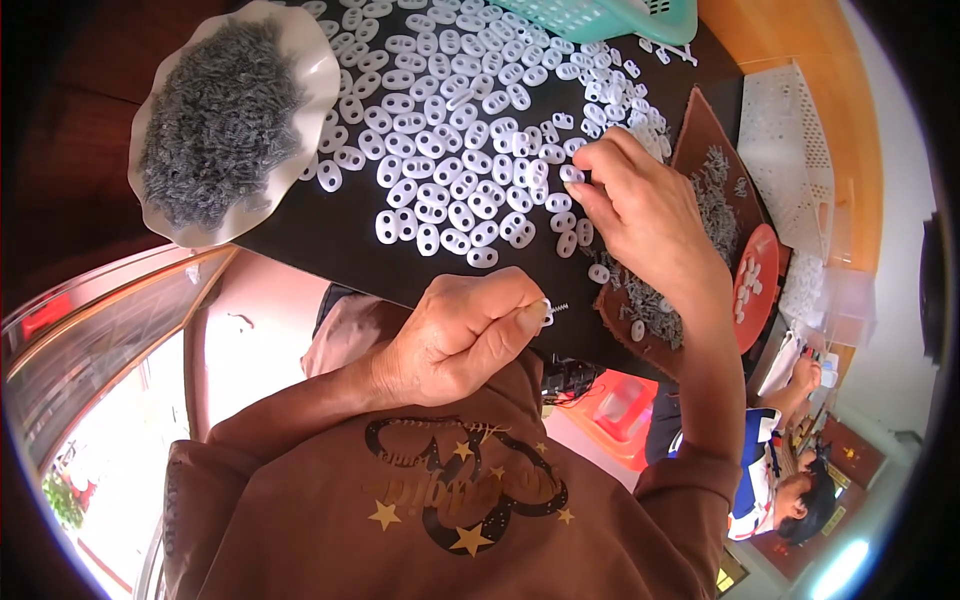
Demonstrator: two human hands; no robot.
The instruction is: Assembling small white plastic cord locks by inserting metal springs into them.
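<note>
My left hand (465, 335) is closed in a pinch near the table's front edge. Between thumb and forefinger it grips a small white plastic piece (547, 313), mostly hidden, from which a thin metal spring (559, 308) sticks out to the right. Farther out on the right, thumb and fingertips of my right hand (645, 205) close on a white oval two-hole plastic piece (571, 174). Many similar white two-hole pieces (429, 143) lie loosely spread over the dark table (330, 240), just left of that hand.
A scalloped white dish (318, 75) heaped with grey springs stands at far left. A teal basket (600, 20) is at the back. Loose springs (715, 195) lie on a brown mat (695, 130) beside a red plate (765, 250) with white bits. Another person (780, 490) sits at right.
</note>
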